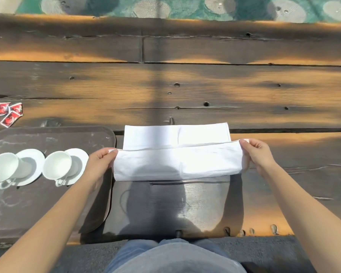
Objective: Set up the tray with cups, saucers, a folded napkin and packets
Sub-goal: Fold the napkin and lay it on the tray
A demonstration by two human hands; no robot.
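Note:
A white cloth napkin point(176, 152) lies on the wooden table in front of me, its near part lifted and folded over toward the far edge. My left hand point(99, 164) pinches the fold's left corner and my right hand point(258, 156) pinches its right corner. To the left lies a dark tray point(53, 134) holding two white cups on white saucers: the left cup point(3, 167) on its saucer point(31, 166) and the right cup point(56, 165) on its saucer point(78, 164). Three red packets point(8, 113) lie on the table beyond the tray.
The table is made of dark, worn wooden planks point(185, 91) with knots and gaps. Its near edge runs just above my lap point(173, 257). A patterned teal floor point(165, 6) shows beyond the far edge.

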